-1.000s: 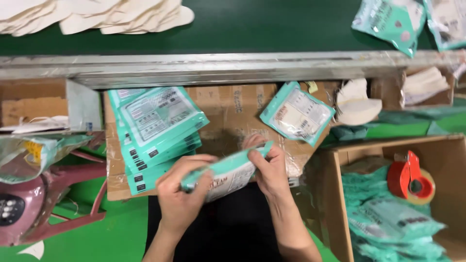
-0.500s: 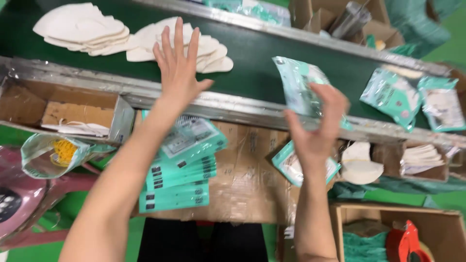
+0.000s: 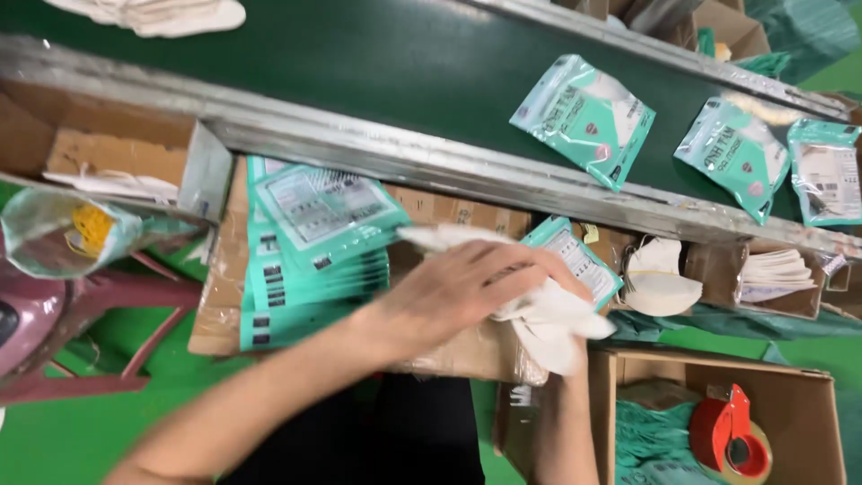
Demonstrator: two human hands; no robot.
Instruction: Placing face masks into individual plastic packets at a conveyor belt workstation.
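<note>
From where I stand, the person's left hand point(image 3: 458, 292) is laid across the cardboard surface point(image 3: 449, 355) with its grip closed over a small bunch of white masks point(image 3: 548, 323); the pictures blur too much to count them, but one white tip pokes out to the left of the knuckles and the rest spill to the right. The right hand point(image 3: 570, 359) is almost wholly hidden under those masks, only its forearm showing below, so I cannot tell whether its grip is open or closed. Just beside the left hand lies one stack of teal packets point(image 3: 310, 247), several deep, fanned on the surface, and one single teal packet point(image 3: 575, 260) peeks out from behind the masks. Up on the dark green conveyor belt point(image 3: 404, 72) I count three filled teal pouches: one in the middle point(image 3: 584, 117), one further right point(image 3: 732, 153) and one cut by the right edge point(image 3: 826, 171). Under the belt's metal rail sit two piles of white masks, one loose pile point(image 3: 660, 278) and one in a small box point(image 3: 777, 274). At lower right an open cardboard carton point(image 3: 808, 395) holds one red tape dispenser point(image 3: 732, 436) atop teal packets. At far left one crumpled clear bag point(image 3: 67, 233) rests above a pink plastic stool point(image 3: 81, 314).
</note>
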